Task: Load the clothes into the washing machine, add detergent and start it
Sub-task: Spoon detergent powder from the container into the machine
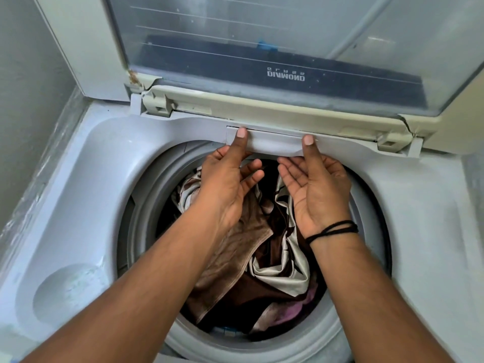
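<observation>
A top-loading washing machine (86,195) stands below me, its glass lid (262,35) raised upright at the back. Brown, cream and purple clothes (251,260) lie piled in the drum. At the drum's back rim sits the grey detergent drawer (275,144). My left hand (225,179) grips its left end, thumb on top and fingers curled beneath. My right hand (317,187), with a black band on the wrist, holds the right end the same way, thumb pressing on the front panel. No detergent is visible.
A grey wall (23,74) runs close along the left of the machine. The lid's hinges (157,103) sit just behind the drawer. A round recess (68,292) is moulded into the top deck at the near left.
</observation>
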A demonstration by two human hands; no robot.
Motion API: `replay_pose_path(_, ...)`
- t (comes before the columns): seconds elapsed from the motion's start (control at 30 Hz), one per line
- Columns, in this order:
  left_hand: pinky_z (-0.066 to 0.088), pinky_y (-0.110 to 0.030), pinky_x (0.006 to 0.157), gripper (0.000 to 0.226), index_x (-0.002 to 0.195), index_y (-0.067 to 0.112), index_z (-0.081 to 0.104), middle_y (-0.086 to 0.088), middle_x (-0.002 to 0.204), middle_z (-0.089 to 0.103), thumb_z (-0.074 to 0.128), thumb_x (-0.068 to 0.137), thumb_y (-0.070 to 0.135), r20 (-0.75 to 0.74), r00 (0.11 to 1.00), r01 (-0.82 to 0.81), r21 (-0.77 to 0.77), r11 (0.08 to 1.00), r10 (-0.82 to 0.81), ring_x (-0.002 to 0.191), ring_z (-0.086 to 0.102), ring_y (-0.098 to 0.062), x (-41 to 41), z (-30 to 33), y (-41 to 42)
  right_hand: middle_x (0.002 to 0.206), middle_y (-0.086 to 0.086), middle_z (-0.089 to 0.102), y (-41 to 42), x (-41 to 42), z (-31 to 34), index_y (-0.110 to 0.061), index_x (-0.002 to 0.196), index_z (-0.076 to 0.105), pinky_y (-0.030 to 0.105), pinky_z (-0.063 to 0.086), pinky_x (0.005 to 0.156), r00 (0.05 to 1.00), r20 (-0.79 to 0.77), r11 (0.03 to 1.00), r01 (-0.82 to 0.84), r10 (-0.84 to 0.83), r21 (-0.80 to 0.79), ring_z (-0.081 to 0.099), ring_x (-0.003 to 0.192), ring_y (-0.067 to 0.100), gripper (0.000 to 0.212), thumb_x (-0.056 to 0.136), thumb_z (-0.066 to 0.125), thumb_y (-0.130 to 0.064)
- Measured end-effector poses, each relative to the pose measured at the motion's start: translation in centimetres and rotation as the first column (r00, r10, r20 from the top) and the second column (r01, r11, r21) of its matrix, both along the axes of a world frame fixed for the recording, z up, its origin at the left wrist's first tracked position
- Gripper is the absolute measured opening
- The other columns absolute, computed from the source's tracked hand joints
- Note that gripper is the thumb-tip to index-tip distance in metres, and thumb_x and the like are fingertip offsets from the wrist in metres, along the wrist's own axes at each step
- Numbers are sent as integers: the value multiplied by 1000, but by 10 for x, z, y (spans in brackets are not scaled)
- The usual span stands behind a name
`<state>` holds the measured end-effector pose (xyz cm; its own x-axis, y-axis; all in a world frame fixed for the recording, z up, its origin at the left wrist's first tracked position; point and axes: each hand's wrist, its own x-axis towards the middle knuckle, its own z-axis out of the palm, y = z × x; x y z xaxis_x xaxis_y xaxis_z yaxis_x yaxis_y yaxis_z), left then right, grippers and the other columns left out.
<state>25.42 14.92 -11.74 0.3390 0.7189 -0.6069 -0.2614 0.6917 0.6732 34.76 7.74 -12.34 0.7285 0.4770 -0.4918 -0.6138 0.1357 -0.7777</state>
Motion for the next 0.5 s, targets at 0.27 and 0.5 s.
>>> replay_pose_path(0.27, 56, -22, 58, 59, 138, 0, 46, -13, 104, 60, 67, 93, 33, 47, 997, -55, 24, 998, 54, 64, 61, -15, 4, -5, 1, 101, 25, 63, -1, 3, -4, -11, 112, 48, 38, 60, 77, 995, -70, 996, 71, -67, 51, 73, 89, 35, 45, 81, 80, -20)
replay_pose_path(0.5, 57, -28, 60, 60, 131, 4, 52, -9, 89, 59, 62, 93, 49, 28, 999, -45, 41, 998, 44, 62, 59, -16, 4, -7, -3, 88, 11, 63, -2, 3, 1, -10, 111, 56, 34, 59, 71, 994, -96, 997, 57, -52, 54, 69, 68, 19, 37, 82, 78, -15)
